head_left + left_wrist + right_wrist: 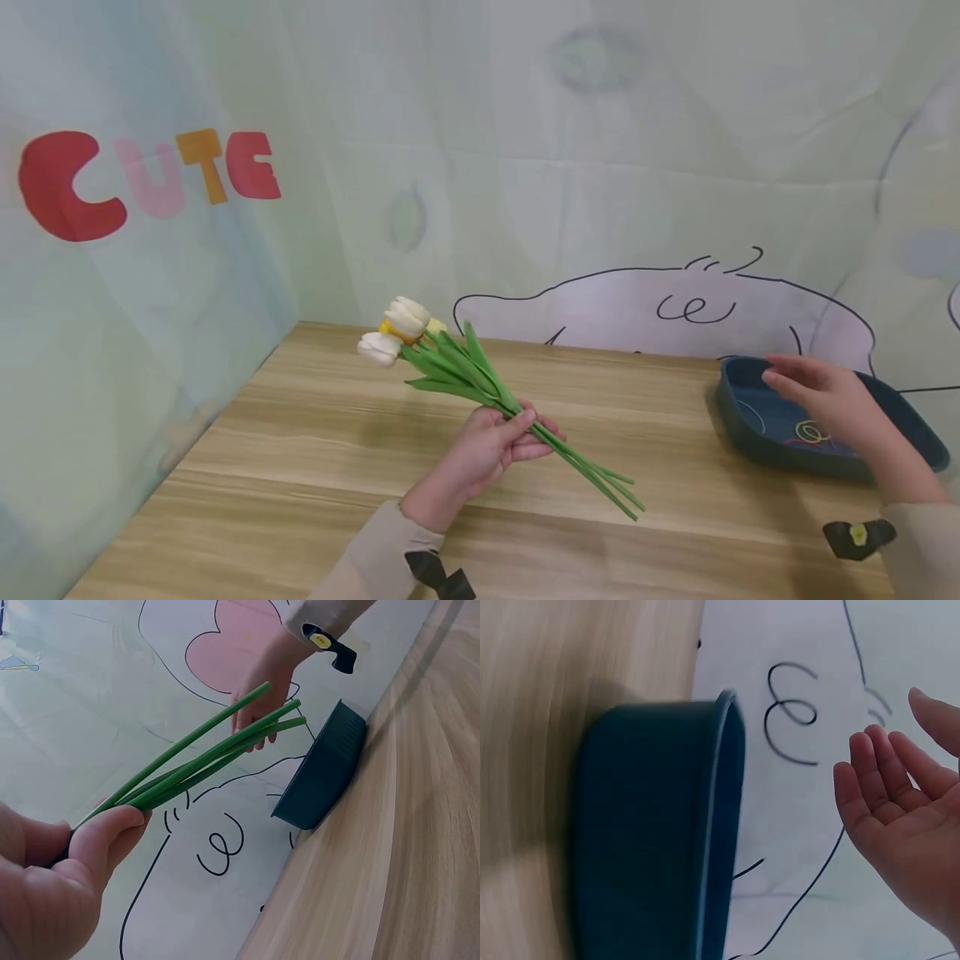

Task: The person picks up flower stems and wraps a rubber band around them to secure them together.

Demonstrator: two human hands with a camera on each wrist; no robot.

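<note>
In the head view my left hand [498,446] grips a bunch of tulips [465,371] by the stems. White and yellow blooms point to the far left, and the stem ends reach toward the near right. The left wrist view shows the green stems [202,761] leaving my left hand [67,877]; the blooms are out of that view. Over the dark blue basin [750,442] hangs my right hand [832,396], holding nothing. Its fingers are relaxed and apart from the thumb in the right wrist view, where the hand [907,795] is beside the basin [645,825].
Inside the basin lie a yellow rubber band [810,431] and other thin bands, partly hidden by the right hand. The wooden table [300,450] meets a printed cloth backdrop [510,208] at the back and left.
</note>
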